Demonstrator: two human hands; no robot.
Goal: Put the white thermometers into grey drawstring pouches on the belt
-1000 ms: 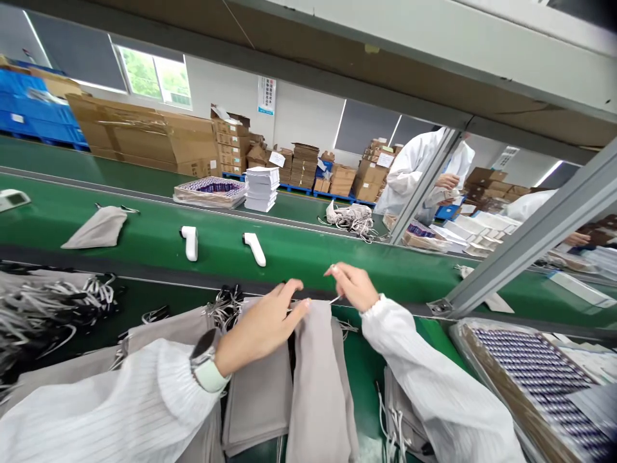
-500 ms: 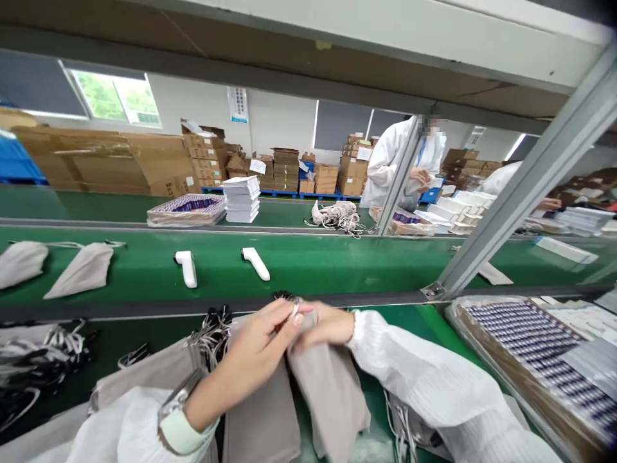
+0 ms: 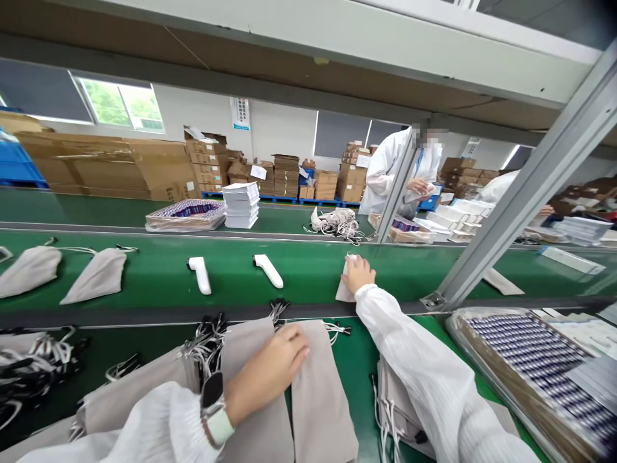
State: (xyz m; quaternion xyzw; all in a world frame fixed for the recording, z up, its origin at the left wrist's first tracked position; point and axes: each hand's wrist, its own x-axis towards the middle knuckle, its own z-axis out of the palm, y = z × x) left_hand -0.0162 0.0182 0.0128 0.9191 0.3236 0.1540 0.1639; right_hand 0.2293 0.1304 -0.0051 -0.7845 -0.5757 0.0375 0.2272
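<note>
Beyond right hand (image 3: 359, 274) and pouch (image 3: 344, 294), illegible sign (image 3: 240, 114).

A factory packing line

This is plainly a factory floor: a long green belt (image 3: 311, 273) in front of me carries matching white handheld devices (image 3: 200, 276), grey cloth pouches (image 3: 315, 386) lie in batches along the worktop (image 3: 360, 363), a co-worker (image 3: 382, 168) in white stands opposite, and cardboard cartons (image 3: 326, 185) pile up by the far wall (image 3: 284, 132).
</note>
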